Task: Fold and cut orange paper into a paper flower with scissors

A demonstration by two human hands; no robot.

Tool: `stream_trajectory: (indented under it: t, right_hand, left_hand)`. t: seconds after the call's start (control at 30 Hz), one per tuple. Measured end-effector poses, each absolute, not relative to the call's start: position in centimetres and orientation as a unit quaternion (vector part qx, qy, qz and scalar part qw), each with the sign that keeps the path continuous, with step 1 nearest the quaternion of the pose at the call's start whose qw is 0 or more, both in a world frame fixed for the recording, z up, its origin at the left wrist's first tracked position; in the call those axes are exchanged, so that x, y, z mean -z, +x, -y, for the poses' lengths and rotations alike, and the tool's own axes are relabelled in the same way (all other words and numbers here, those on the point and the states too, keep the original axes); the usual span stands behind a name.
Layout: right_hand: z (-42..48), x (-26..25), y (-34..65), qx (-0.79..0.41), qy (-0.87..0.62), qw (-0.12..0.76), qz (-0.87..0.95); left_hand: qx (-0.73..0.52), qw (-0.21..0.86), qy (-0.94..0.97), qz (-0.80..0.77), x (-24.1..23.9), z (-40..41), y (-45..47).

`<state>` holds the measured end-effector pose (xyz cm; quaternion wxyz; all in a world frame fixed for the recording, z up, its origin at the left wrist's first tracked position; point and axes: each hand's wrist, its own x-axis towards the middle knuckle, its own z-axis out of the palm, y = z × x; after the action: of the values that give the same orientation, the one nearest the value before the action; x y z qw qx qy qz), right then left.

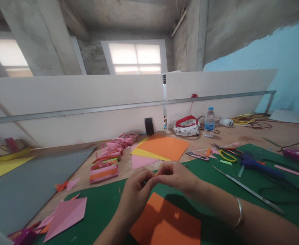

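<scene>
My left hand [139,190] and my right hand [176,175] meet fingertip to fingertip above the green cutting mat [105,200]. Both are closed in a pinch. Whatever sits between the fingertips is mostly hidden, with only a tiny orange speck showing. Below them lies an orange sheet of paper [175,224], partly in the hands' shadow. Just beyond the hands, larger orange [164,146], yellow [143,152] and pink [141,162] sheets overlap. A folded pink sheet [67,216] lies to the left on scraps.
On the right are a pink cutter [197,156], yellow-and-red-handled scissors [227,154], a blue glue gun [261,166] and a metal ruler [247,189]. Folded paper strips [104,172], a phone [149,126], a pouch [187,126] and a water bottle [209,124] stand further back.
</scene>
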<state>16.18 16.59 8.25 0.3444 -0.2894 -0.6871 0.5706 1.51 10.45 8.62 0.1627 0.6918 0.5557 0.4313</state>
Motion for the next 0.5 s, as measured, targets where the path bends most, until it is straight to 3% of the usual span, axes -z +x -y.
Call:
stream_trajectory:
  t: [0.17,0.33,0.43,0.5]
  right_hand:
    - [-16.8,-8.1,16.2,-0.556,-0.309,0.305,0.708]
    - [-16.6,-8.1,16.3,-0.53,-0.303,0.278,0.742]
    - [-16.7,-8.0,16.5,-0.458,-0.31,0.286,0.783]
    - [-16.8,-7.9,16.6,-0.369,-0.309,0.304,0.822]
  left_hand:
    - [-0.43,0.172,0.687,-0.561,-7.9,-10.8,1.8]
    - [-0.473,0.077,0.632,-0.609,-9.6,-10.3,1.1]
    - [-0.486,0.023,0.598,-0.637,-12.0,-8.4,0.0]
    - [-0.423,-0.041,0.635,-0.645,-12.6,-6.6,-0.4]
